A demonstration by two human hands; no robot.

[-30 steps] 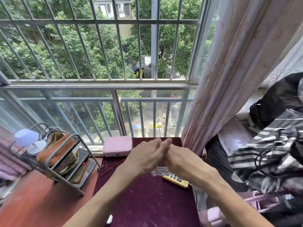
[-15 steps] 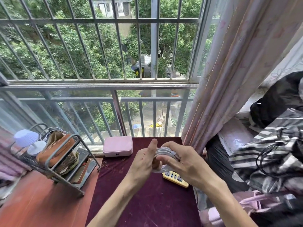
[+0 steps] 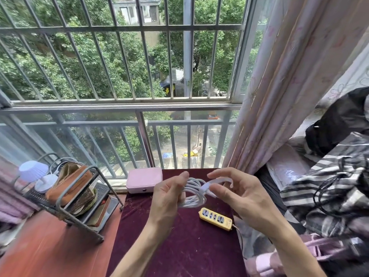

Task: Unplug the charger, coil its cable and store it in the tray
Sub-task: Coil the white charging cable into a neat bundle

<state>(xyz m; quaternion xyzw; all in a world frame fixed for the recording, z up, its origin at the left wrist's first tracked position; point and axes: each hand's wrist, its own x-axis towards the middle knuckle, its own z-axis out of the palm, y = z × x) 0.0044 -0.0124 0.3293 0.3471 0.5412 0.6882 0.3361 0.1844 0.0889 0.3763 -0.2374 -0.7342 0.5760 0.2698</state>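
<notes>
Left hand point(image 3: 167, 197) grips the coiled white cable point(image 3: 194, 196), its fingers curled round the loops; right hand point(image 3: 244, 194) pinches the loose end between thumb and forefinger, above a yellow strip point(image 3: 216, 218).

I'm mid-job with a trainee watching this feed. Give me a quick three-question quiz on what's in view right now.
1. True or false: the sockets of the yellow power strip are all empty.
2. The white cable coil is: A) held in the left hand; B) lying flat, untouched; C) already stored away.
3. Fill in: the right hand holds the cable's loose ___.
Key: 1 true; 2 A; 3 end.
</notes>
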